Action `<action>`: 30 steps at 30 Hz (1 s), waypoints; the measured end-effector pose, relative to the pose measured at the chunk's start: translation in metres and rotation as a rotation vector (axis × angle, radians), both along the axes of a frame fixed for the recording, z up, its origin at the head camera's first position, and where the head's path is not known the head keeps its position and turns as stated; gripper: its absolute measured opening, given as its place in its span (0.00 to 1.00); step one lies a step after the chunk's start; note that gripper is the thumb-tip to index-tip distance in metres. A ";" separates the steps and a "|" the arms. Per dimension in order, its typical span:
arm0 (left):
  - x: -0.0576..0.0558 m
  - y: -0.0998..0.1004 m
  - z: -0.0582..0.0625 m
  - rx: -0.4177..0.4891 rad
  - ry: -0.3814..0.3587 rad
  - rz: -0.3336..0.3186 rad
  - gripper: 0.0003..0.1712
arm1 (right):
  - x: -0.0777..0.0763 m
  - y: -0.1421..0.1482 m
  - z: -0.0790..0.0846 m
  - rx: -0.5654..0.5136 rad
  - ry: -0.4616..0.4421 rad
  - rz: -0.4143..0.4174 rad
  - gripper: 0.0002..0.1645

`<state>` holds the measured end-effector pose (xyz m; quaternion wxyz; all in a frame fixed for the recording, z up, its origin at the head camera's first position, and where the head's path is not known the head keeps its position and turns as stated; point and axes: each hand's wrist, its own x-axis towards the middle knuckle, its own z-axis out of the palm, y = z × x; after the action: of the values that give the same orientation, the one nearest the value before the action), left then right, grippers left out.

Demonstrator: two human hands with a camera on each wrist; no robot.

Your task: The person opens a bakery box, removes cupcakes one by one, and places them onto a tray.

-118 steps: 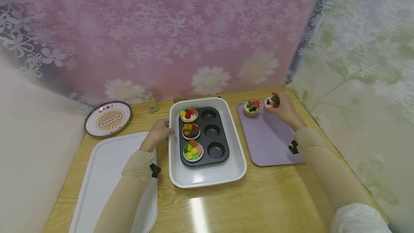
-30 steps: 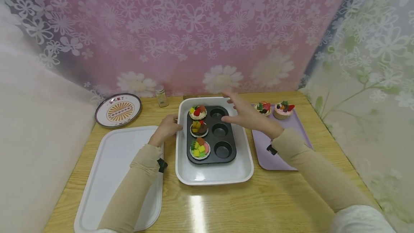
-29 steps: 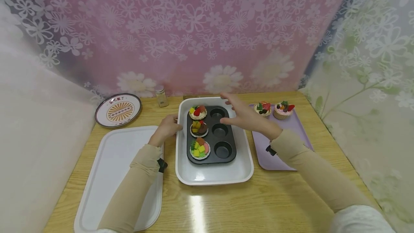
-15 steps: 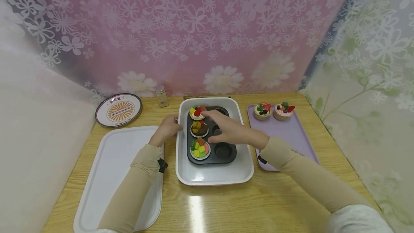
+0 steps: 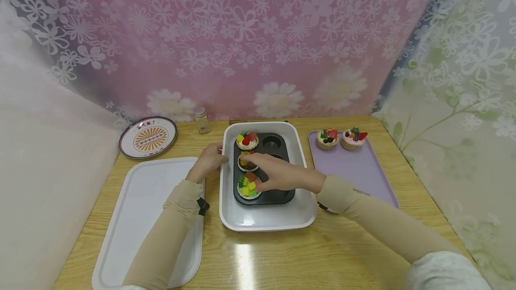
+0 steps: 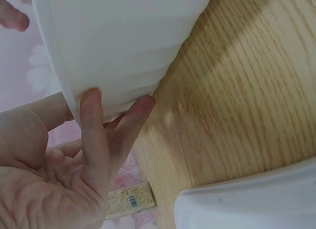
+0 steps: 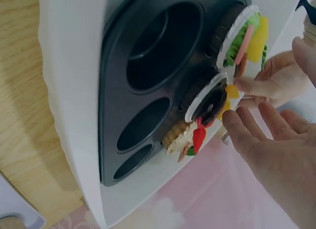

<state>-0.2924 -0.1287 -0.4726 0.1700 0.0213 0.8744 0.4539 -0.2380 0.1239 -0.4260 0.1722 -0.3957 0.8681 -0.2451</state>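
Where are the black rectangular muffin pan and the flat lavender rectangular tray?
Black rectangular muffin pan [image 5: 264,199]: head view, on its near edge.
Flat lavender rectangular tray [image 5: 351,169]: head view, on its bare surface.

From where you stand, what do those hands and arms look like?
The left hand and right hand are bare. Beige, wrinkled sleeves cover the forearms; a black piece shows near each wrist. Dark lettering, too small to read, marks the right beige sleeve, and a pale sleeve shows farther up that arm.
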 end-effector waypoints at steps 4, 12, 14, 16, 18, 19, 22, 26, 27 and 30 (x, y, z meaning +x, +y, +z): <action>0.000 0.000 0.000 0.000 0.002 -0.001 0.32 | 0.003 -0.004 -0.004 0.035 -0.026 0.003 0.54; 0.003 0.001 0.003 0.004 -0.001 -0.002 0.32 | 0.007 -0.010 -0.011 0.077 -0.050 0.034 0.54; 0.003 0.001 0.002 0.008 -0.002 0.000 0.32 | 0.007 -0.011 -0.012 0.079 -0.043 0.045 0.54; 0.002 0.001 0.002 0.007 0.000 0.002 0.32 | 0.007 -0.011 -0.012 0.080 -0.035 0.053 0.53; 0.002 0.001 0.002 0.001 0.003 0.003 0.32 | 0.007 -0.012 -0.012 0.085 -0.034 0.060 0.53; 0.001 0.001 0.001 -0.003 0.005 0.003 0.32 | 0.007 -0.013 -0.012 0.091 -0.031 0.063 0.52; 0.001 0.001 0.001 -0.008 0.009 0.000 0.31 | 0.007 -0.014 -0.012 0.116 -0.039 0.069 0.52; 0.001 0.001 0.000 -0.003 0.010 -0.003 0.32 | 0.008 -0.017 -0.013 0.150 -0.058 0.063 0.51; 0.001 0.001 0.000 -0.002 0.009 -0.001 0.32 | 0.008 -0.018 -0.014 0.159 -0.061 0.063 0.50; 0.001 0.001 0.000 0.003 0.004 0.001 0.32 | 0.007 -0.021 -0.017 0.194 -0.048 0.068 0.49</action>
<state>-0.2912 -0.1274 -0.4724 0.1677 0.0219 0.8741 0.4554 -0.2307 0.1028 -0.4431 0.2387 -0.4006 0.8694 -0.1634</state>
